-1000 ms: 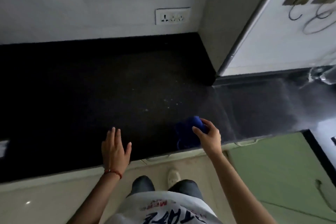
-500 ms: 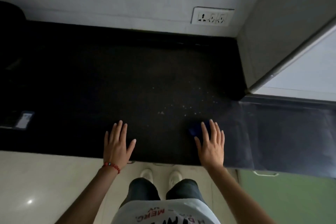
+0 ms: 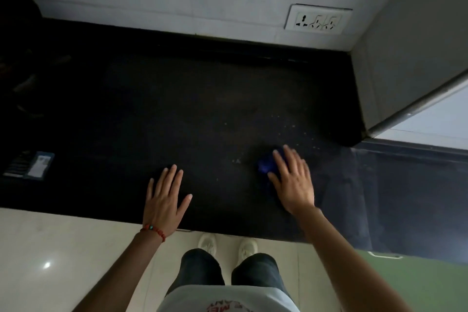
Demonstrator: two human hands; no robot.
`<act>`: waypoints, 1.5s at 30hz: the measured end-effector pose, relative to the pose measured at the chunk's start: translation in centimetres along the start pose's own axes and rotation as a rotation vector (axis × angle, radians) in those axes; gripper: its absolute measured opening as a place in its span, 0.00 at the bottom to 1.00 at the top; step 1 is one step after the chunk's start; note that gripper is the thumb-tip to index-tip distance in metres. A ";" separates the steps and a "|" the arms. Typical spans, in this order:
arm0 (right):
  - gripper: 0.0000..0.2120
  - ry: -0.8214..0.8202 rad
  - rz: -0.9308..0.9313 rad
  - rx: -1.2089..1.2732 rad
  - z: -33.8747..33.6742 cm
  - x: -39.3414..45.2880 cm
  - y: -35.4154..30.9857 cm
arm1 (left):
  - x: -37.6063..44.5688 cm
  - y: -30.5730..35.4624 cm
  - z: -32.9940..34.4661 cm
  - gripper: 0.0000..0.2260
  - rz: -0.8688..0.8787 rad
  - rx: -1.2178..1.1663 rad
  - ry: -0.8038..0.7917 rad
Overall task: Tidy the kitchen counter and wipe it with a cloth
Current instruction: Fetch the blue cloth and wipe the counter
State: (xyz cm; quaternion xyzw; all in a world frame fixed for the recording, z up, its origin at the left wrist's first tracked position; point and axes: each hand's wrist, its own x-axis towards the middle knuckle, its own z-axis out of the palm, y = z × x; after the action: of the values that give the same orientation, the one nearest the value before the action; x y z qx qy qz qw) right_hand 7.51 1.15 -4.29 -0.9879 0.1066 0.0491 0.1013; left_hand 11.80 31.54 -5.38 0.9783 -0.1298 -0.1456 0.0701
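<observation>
Wiping under way. Right hand lies flat on the blue cloth, fingers spread and pressing down rather than curled round it; grip apart, palm holding the cloth against the dark surface. Cloth sits toward the front right part of the surface, mostly hidden under the hand, only its left portion showing.

Change noted: a second ago the right hand pinched the bunched cloth close to the front edge; half a second ago it had flattened over it. Now hand and cloth sit slightly further from the front edge, the hand blurred. Judgement: a stroke is in progress, heading toward the pale specks scattered just beyond the fingertips, near the right rear corner. These specks are not yet cleared.

Left hand rests open on the surface near the front edge, holding nothing, well apart from the cloth; position much as in both earlier frames, likely bracing.

A small blue packet lies near the left edge, untouched. Wall socket above the rear edge.
</observation>
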 end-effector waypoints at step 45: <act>0.27 -0.064 0.240 0.034 -1.4 14.9 -4.0 | 7.0 4.4 -1.1 0.30 0.139 0.057 -0.062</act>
State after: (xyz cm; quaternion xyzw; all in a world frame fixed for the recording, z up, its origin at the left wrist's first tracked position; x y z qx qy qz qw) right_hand 23.03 1.73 -3.89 -0.9641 0.2217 0.0906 0.1146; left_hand 17.62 25.54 -5.46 0.9636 -0.2035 -0.1667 0.0479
